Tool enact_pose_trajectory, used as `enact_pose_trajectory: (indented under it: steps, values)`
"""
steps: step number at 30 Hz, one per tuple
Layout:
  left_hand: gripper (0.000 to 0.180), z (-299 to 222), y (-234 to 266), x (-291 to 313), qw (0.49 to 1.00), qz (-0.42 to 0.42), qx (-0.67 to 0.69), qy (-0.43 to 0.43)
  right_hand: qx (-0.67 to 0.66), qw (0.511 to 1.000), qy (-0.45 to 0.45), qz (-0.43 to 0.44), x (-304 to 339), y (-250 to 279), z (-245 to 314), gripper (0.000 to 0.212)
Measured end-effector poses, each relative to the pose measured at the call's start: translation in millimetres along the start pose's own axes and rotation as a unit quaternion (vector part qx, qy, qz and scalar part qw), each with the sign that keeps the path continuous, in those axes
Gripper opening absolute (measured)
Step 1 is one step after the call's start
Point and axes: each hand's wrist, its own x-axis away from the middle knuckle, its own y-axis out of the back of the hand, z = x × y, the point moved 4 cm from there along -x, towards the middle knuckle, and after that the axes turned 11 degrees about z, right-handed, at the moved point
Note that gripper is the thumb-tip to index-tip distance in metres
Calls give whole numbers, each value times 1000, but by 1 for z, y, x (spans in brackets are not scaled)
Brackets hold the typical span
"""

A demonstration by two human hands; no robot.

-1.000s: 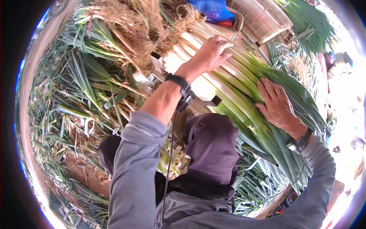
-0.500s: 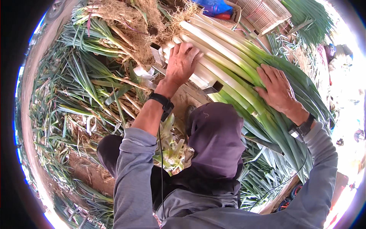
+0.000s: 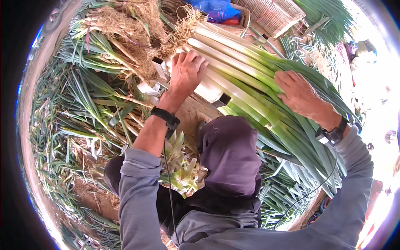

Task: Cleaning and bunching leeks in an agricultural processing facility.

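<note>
A thick row of leeks [image 3: 241, 68] lies slantwise before me, rooted white ends at the upper left and green leaves fanning out to the right. My left hand [image 3: 185, 77] curls its fingers over the white shanks close to the roots. Farther along, my right hand [image 3: 302, 96] rests on the green part, palm down, its fingers slightly bent and its thumb apart. What lies under both palms is hidden. A pale metal bar [image 3: 210, 95] with a hollow square end shows beneath the near side of the leeks.
At the left lie more leeks [image 3: 100, 87] with tangled dry roots [image 3: 121, 31]. A woven crate [image 3: 271, 16] and a blue plastic bag [image 3: 214, 9] sit at the far side. Leaf trimmings [image 3: 179, 162] lie beside my knee [image 3: 229, 154]. Cables run from both wristbands.
The whole view has shifted, so the leeks appear a little farther left and lower. My right fingers look more bent on the leaves. My left hand stays at the white ends.
</note>
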Motion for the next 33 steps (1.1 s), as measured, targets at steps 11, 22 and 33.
enact_pose_trajectory:
  steps: [11,22,33]
  values:
    - [29,1,2,-3,998,21,45,48,-38,991,-81,-101,5,9,21,58]
    - [35,-14,-3,-21,995,82,50,-18,-50,990,-99,-83,-5,10,19,39]
    - [46,-32,-3,-26,979,176,79,-69,-126,980,-133,-76,8,22,-4,34]
